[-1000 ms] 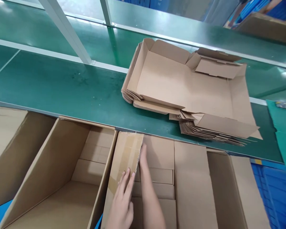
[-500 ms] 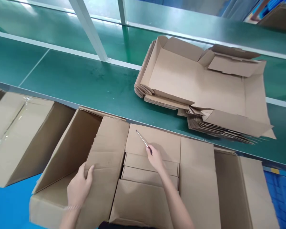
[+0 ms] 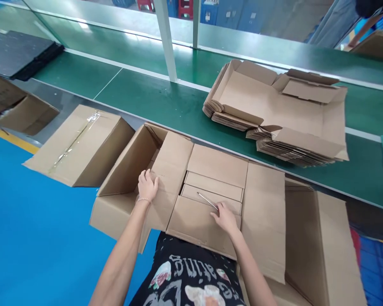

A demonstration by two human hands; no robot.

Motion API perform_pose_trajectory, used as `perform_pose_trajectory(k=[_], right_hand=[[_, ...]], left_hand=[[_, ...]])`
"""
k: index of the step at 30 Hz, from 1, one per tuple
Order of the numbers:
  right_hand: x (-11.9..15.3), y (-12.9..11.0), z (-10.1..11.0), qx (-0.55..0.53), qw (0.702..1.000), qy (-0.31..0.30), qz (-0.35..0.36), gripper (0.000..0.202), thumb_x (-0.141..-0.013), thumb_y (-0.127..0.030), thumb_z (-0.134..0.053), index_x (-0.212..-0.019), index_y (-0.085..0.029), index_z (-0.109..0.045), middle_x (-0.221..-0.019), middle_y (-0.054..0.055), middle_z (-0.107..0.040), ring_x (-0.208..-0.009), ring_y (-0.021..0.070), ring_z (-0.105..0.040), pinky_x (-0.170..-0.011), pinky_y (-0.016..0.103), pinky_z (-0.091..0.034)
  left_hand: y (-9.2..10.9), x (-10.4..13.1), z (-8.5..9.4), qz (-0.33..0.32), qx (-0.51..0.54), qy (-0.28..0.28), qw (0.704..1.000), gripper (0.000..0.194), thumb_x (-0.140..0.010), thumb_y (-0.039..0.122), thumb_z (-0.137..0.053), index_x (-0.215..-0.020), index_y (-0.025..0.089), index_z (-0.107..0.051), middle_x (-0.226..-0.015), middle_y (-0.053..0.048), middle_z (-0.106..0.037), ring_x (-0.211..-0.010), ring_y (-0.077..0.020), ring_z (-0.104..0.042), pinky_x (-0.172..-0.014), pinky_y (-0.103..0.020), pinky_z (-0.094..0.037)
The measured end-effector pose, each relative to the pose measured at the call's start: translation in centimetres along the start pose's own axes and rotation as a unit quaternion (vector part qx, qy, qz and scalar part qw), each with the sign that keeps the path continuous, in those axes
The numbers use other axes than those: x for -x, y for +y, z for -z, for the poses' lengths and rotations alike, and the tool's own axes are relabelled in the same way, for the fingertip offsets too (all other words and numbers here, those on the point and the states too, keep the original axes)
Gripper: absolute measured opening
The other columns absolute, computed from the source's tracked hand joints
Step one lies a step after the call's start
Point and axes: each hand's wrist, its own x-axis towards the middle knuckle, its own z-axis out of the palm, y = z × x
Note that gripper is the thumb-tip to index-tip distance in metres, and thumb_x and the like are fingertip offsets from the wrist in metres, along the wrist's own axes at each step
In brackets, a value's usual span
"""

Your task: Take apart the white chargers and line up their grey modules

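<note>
In front of me stands a cardboard box (image 3: 217, 163) with its flaps folded outward and flat cartons (image 3: 215, 185) visible inside. My left hand (image 3: 147, 187) rests on its left flap (image 3: 172, 170), fingers apart, beside an open box (image 3: 124, 170). My right hand (image 3: 225, 217) is closed on a thin metal tool with a dark handle (image 3: 207, 199), over the near part of the box. The tool's tip points left and away from me.
A stack of unfolded cartons (image 3: 271, 106) lies on the green bench (image 3: 147, 93). A taped box (image 3: 83, 144) stands left, an open box (image 3: 306, 229) right. Black sheets (image 3: 19, 53) lie far left. A person's arm (image 3: 364, 36) shows at top right.
The view has shifted, showing more to the left and my shirt. My right hand has drawn the tool back toward me, from the far flap to over the cartons. My left hand stays at the left flap.
</note>
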Motion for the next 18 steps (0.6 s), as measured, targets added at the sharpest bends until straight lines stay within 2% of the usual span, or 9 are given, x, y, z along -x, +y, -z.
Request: perform_pose_trajectory(k=[3, 6, 8, 10, 12, 14, 16, 18], right_hand=[[1.1, -0.1, -0.3, -0.008, 1.0, 0.012, -0.006, 0.03, -0.085, -0.034, -0.058, -0.11, -0.017, -0.057, -0.112, 0.009, -0.055, -0.089, 0.0186, -0.058, -0.069, 0.026, -0.037], [2.1, -0.5, 1.6, -0.032, 0.999, 0.003, 0.008, 0.022, -0.08, -0.036, -0.062, -0.089, -0.016, -0.063, -0.092, 0.009, -0.061, -0.08, 0.0199, -0.057, -0.064, 0.027, -0.035], [3.4, -0.8, 2.8, -0.064, 0.996, -0.04, 0.046, 0.024, -0.073, -0.04, -0.068, -0.072, -0.017, -0.063, -0.072, 0.004, -0.059, -0.068, 0.018, -0.054, -0.058, 0.026, -0.032], [5.1, -1.0, 3.1, -0.104, 0.983, -0.115, 0.094, 0.032, -0.067, -0.047, -0.071, -0.061, -0.018, -0.061, -0.059, 0.0, -0.054, -0.058, 0.0152, -0.05, -0.053, 0.024, -0.03], [6.8, -1.4, 2.0, -0.139, 0.964, -0.19, 0.125, 0.037, -0.063, -0.052, -0.071, -0.057, -0.017, -0.06, -0.052, -0.002, -0.05, -0.052, 0.0132, -0.045, -0.05, 0.023, -0.029], [8.5, -2.0, -0.5, -0.17, 0.95, -0.227, 0.128, 0.04, -0.06, -0.054, -0.071, -0.055, -0.017, -0.056, -0.05, -0.004, -0.046, -0.05, 0.0121, -0.042, -0.049, 0.023, -0.029], [10.2, -2.5, -3.4, -0.204, 0.947, -0.22, 0.113, 0.043, -0.057, -0.056, -0.071, -0.054, -0.018, -0.05, -0.052, -0.005, -0.043, -0.052, 0.0115, -0.039, -0.051, 0.023, -0.03], [11.9, -3.0, -6.3, -0.24, 0.949, -0.185, 0.087, 0.047, -0.054, -0.059, -0.071, -0.054, -0.02, -0.045, -0.054, -0.004, -0.041, -0.054, 0.0122, -0.038, -0.053, 0.024, -0.031]], left_hand=[[-1.4, 6.0, 1.3, -0.012, 0.018, -0.009, 1.0, 0.062, -0.088, 0.042, -0.05, -0.141, 0.017, -0.029, -0.149, -0.015, -0.027, -0.137, -0.0321, -0.025, -0.11, -0.054, -0.024], [-3.4, 11.7, 3.2, 0.03, 0.044, 0.005, 0.999, 0.065, -0.088, 0.043, -0.045, -0.14, 0.008, -0.027, -0.144, -0.023, -0.033, -0.134, -0.0351, -0.029, -0.108, -0.056, -0.026], [-4.4, 14.3, 4.7, 0.052, 0.076, 0.01, 0.996, 0.059, -0.092, 0.042, -0.033, -0.136, 0.003, -0.029, -0.137, -0.025, -0.041, -0.129, -0.0336, -0.038, -0.105, -0.053, -0.033], [-4.4, 16.1, 6.2, 0.034, 0.124, -0.022, 0.991, 0.051, -0.094, 0.041, -0.025, -0.127, 0.007, -0.043, -0.124, -0.019, -0.054, -0.117, -0.0271, -0.052, -0.098, -0.042, -0.043], [-3.4, 17.3, 7.2, -0.019, 0.171, -0.089, 0.981, 0.043, -0.094, 0.044, -0.028, -0.109, 0.015, -0.057, -0.104, -0.008, -0.065, -0.097, -0.0191, -0.062, -0.086, -0.03, -0.05], [-2.1, 17.8, 7.4, -0.07, 0.203, -0.147, 0.966, 0.036, -0.093, 0.044, -0.035, -0.096, 0.02, -0.062, -0.091, -0.001, -0.067, -0.086, -0.0139, -0.063, -0.08, -0.024, -0.05], [-0.9, 17.7, 6.6, -0.092, 0.214, -0.174, 0.957, 0.033, -0.094, 0.041, -0.036, -0.096, 0.021, -0.062, -0.094, 0.0, -0.066, -0.088, -0.0126, -0.062, -0.082, -0.024, -0.05], [-0.5, 16.9, 5.2, -0.086, 0.2, -0.174, 0.96, 0.03, -0.094, 0.038, -0.04, -0.108, 0.02, -0.059, -0.109, -0.003, -0.063, -0.101, -0.0153, -0.059, -0.09, -0.031, -0.048]])
